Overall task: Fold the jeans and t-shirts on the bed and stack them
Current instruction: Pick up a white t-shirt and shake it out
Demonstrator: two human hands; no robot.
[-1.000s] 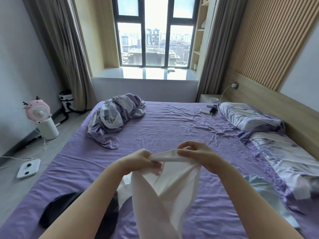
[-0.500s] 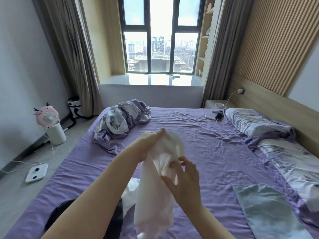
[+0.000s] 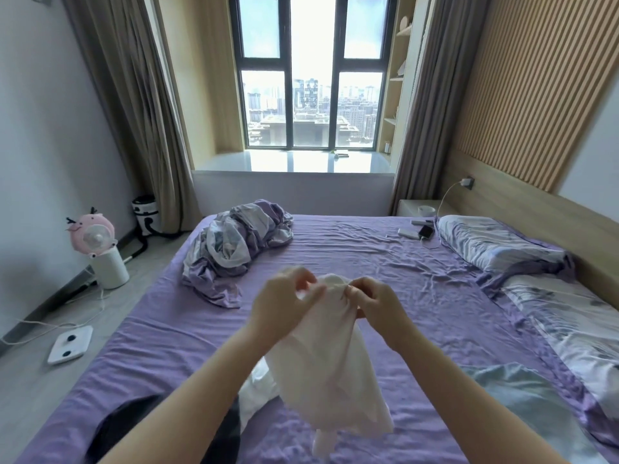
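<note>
ok so my left hand (image 3: 284, 303) has come back up beside my right hand (image 3: 375, 304), both grips now pinching the white t-shirt's (image 3: 328, 363) top edge mid-frame, so I reckon it's finally getting shaken out for folding.

Single head camera, wide angle.
I look forward and down from the bed (image 3: 351, 249) foot side toward the window (image 3: 311, 72), hands close below.

The shirt (image 3: 330, 360) is white, the bed sheet (image 3: 368, 262) is purple, the pillows (image 3: 495, 244) have grey flowers, the fan (image 3: 93, 234) is pink.
</note>
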